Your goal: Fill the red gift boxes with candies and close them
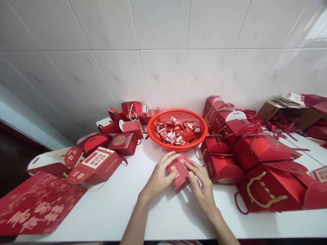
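Between my hands, a small red gift box [181, 175] with pale gold lettering lies on the white table. My left hand [161, 172] grips its left side, thumb over the top and fingers along the far edge. On the right side, my right hand [200, 182] rests its fingers on the top and the side wall. The top flaps meet along a seam, and the box's contents are hidden. Just beyond it stands a red plastic basket [176, 147] holding many wrapped candies [176, 131] in red and white.
Stacked red gift boxes [258, 149] with rope handles fill the right side. More boxes [102, 163], several with open flaps, lie on the left near a large red bag [38, 204]. A cardboard box [283, 114] sits far right. A tiled wall [163, 75] closes the back.
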### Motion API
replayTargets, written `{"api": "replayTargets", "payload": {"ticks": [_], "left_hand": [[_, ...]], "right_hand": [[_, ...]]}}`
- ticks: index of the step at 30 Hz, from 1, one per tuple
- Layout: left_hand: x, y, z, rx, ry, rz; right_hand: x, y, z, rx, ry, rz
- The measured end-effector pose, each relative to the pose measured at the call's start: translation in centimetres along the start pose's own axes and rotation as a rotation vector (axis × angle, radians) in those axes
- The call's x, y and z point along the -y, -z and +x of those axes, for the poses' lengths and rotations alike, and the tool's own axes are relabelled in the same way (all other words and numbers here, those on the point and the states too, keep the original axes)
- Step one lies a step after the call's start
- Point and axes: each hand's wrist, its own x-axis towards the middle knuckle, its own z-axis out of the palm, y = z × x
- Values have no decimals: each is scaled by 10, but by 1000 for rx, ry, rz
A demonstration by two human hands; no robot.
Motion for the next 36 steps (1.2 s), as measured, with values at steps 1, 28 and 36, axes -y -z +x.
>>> {"api": "replayTargets", "payload": {"ticks": [1, 28, 36], "left_hand": [[-1, 0, 0, 36, 14, 7], [-9, 11, -14, 176, 110, 160], [-11, 18, -16, 481, -32, 108]], "right_hand": [[0, 0, 0, 8, 8, -2], [13, 23, -6, 196, 105, -24], [14, 38, -12, 220, 10, 100]]}}
